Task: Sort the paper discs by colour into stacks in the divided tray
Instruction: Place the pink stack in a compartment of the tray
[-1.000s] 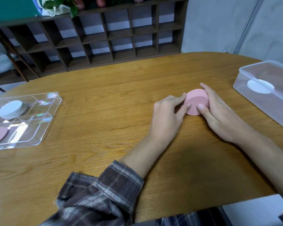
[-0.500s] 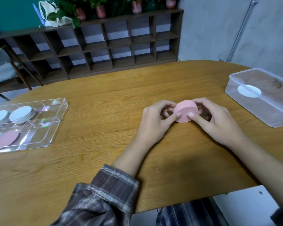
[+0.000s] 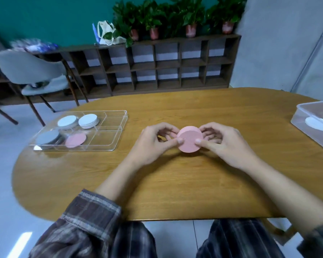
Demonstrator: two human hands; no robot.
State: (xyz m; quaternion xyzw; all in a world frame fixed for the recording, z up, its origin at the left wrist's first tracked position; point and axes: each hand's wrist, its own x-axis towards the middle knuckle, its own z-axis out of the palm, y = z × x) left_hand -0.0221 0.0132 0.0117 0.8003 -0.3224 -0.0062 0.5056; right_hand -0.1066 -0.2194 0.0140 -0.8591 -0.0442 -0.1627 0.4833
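Pink stack (image 3: pixel 190 139): over the middle of the counter (image 3: pixel 175 183), between the two hands. Tipped up, so one flat round face looks back at the camera. Cannot tell if its low edge touches the wood.
Left hand (image 3: pixel 153 144): holding the pink stack from its left side. Thumb tip pressed on the front face, fingers curled round the back.
Right hand (image 3: pixel 226 144): holding the same stack from its right side. Thumb tip on the front face, fingers curled behind.
Tray (image 3: pixel 117 111): clear, with little walls inside, flat on the left part of the counter, well apart from the hands.
Far row of the tray: a pale blue stack (image 3: pixel 67 121) in the left box and a white stack (image 3: pixel 88 121) just beside it in the next box.
Near row of the tray: a grey stack (image 3: pixel 47 137) in the left box and a thin pink disc (image 3: pixel 76 140) in the box beside it.
Clear box (image 3: pixel 309 135): at the right edge of the counter, partly cut off by the picture, with a white disc (image 3: pixel 317 123) seen in it.
Sleeve (image 3: pixel 90 211): checked cloth, pushed up on the left arm.
Behind the counter: a grey chair (image 3: pixel 30 71), a dark wooden shelf (image 3: pixel 157 66) against the wall, green plants (image 3: pixel 157 17) in pots along its top, and a pale bag (image 3: pixel 106 33) next to them.
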